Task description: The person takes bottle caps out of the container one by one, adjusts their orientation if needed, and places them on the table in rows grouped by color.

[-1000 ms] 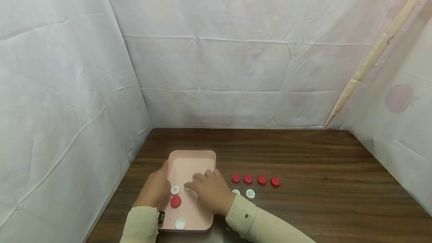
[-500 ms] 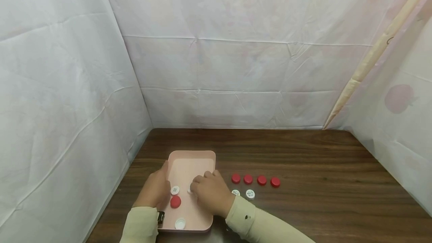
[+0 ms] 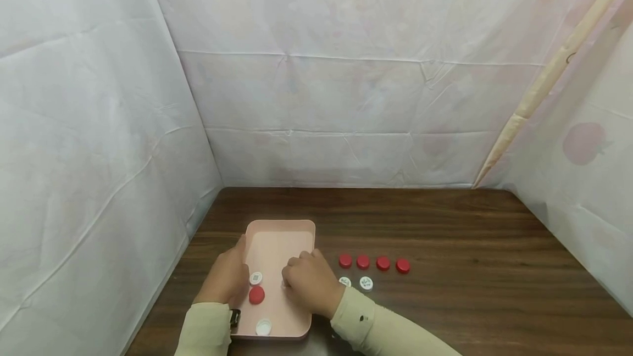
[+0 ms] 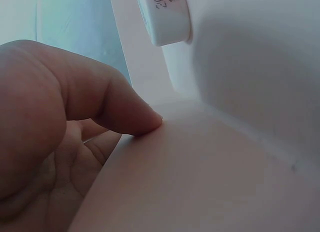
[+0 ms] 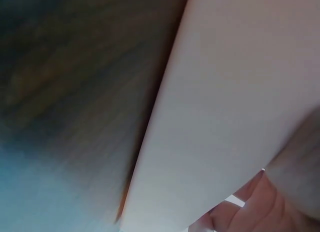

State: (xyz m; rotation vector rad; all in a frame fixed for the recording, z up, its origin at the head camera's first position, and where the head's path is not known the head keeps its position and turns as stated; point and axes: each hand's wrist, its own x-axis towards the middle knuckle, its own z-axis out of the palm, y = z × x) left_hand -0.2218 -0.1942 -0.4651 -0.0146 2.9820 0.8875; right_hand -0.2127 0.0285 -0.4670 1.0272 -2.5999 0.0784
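Observation:
A pink tray (image 3: pixel 277 246) lies on the table, and my left hand (image 3: pixel 223 276) grips its left side. In the left wrist view the thumb (image 4: pixel 135 119) presses over the tray's rim, with the other fingers behind the wall. My right hand (image 3: pixel 312 283) reaches into the tray with curled fingers, pinching a white bottle cap (image 3: pixel 284 283) mostly hidden by them. Beside the left hand sit a white printed cap (image 3: pixel 255 278) and a red cap (image 3: pixel 256 295). An upturned white cap (image 3: pixel 264 327) lies at the tray's near end.
To the right of the tray several red caps (image 3: pixel 383 263) form a row on the wooden table (image 3: pixel 470 268). Below them are two white printed caps, one (image 3: pixel 366 283) in full view and one (image 3: pixel 344 282) partly behind the right wrist. White sheeting (image 3: pixel 316 98) surrounds the table.
My right fingers have curled in around the white cap and drawn it slightly right within the tray. The left hand and the other caps have stayed put.

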